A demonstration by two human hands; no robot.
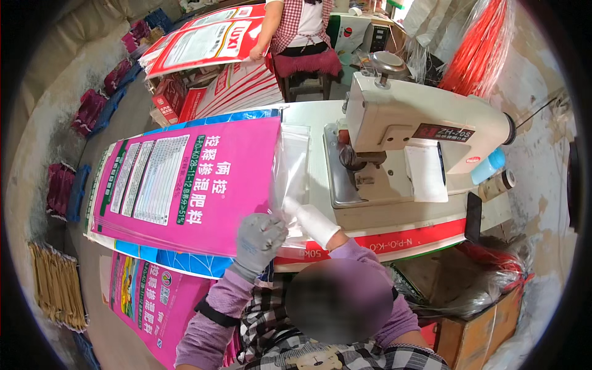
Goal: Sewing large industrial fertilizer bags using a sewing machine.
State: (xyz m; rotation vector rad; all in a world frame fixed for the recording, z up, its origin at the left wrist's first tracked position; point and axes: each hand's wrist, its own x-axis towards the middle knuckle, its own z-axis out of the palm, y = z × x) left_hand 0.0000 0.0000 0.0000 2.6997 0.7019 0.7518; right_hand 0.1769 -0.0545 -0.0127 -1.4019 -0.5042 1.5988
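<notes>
A sewing machine [425, 120] and stacked bags [200, 179] show a workshop

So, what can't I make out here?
All in the head view:
- Left hand: curled fingers hide what, if anything, they hold.
- Right hand: fingertips blurred against the clear plastic.
- Co-worker: head cut off by the upper edge.
- Blue sack: mostly covered by the magenta sack above.

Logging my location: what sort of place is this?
Probably a bag-sewing workshop: a sewing machine, a large pink bag beside it, and a pile of red-and-white bags beyond.
</notes>
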